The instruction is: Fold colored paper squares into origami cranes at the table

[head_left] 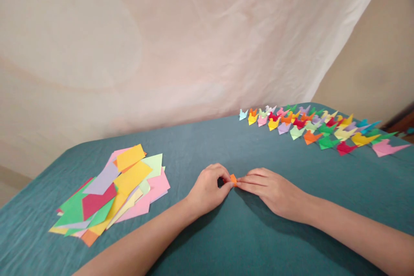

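Between my hands, at the middle of the table, is a small piece of folded orange paper (233,180). My left hand (211,185) pinches its left side between thumb and forefinger. From the right, the fingertips of my right hand (270,187) press together on the paper's right edge, with the fingers stretched nearly straight. Much of the paper is hidden behind the fingertips, so its exact folded shape cannot be made out.
A loose pile of coloured paper sheets (129,177) lies on the left of the teal tablecloth (194,146). Several rows of folded paper birds (312,137) stand at the back right. A pale cloth (210,43) hangs behind the table.
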Tool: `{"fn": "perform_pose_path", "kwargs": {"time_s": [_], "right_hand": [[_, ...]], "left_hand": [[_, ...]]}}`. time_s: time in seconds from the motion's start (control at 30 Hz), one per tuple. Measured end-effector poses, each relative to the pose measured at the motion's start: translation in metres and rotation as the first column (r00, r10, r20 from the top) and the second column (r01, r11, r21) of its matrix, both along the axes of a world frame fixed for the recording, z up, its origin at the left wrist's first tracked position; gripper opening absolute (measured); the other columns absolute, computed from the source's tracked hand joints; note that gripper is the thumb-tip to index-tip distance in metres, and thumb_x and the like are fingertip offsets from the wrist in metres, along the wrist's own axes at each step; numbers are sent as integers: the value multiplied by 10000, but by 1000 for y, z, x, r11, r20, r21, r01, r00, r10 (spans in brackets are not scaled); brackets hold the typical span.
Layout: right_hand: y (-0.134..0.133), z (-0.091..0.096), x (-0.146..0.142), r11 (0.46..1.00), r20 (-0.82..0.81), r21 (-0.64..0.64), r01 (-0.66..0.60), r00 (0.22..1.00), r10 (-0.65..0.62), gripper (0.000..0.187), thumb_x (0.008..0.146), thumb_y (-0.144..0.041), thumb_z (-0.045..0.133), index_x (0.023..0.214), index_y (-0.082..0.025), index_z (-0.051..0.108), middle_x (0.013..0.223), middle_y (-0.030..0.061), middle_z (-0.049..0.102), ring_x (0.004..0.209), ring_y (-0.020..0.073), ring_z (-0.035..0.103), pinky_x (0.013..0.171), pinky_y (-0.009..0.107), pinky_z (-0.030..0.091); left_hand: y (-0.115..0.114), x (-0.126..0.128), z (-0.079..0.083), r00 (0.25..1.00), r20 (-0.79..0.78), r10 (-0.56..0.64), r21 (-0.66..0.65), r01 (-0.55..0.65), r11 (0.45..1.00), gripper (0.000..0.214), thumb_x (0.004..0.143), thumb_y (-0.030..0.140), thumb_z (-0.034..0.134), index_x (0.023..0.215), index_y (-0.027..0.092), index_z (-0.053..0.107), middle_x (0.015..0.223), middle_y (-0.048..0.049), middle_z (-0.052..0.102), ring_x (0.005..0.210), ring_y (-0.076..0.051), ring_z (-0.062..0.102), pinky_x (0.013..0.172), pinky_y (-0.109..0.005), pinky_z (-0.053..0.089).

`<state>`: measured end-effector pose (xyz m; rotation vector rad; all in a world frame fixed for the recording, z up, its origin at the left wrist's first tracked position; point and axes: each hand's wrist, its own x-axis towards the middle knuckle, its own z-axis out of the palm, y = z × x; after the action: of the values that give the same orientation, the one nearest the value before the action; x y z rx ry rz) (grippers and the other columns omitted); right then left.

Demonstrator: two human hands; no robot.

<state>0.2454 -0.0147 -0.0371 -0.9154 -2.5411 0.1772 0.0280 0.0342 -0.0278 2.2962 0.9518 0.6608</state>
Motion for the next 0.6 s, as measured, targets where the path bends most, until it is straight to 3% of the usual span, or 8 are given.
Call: {"fn": "perform_pose_path", "kwargs": {"time_s": [0.43, 0.6], "right_hand": [[1, -1, -3, 997, 164, 74, -10, 986, -3, 356, 909, -131, 414, 1245, -171, 523, 1153, 92, 609, 1020, 210, 512, 825, 381, 454], [1, -1, -4, 996, 178, 84, 0, 984, -15, 344, 913, -138, 414, 1235, -174, 530, 1140, 93, 611, 1006, 205, 515, 815, 372, 456]], "left_hand": [[-3, 0, 3, 998, -50, 39, 41, -37, 998, 36, 772, 149, 590, 791, 175, 607, 808, -20, 626, 784, -158, 571, 744, -274, 452], [-9, -6, 8, 995, -87, -41, 125, 52, 991, 169, 849, 147, 510, 948, 202, 635, 927, -37, 633, 886, -165, 576, 838, -291, 447]]}}
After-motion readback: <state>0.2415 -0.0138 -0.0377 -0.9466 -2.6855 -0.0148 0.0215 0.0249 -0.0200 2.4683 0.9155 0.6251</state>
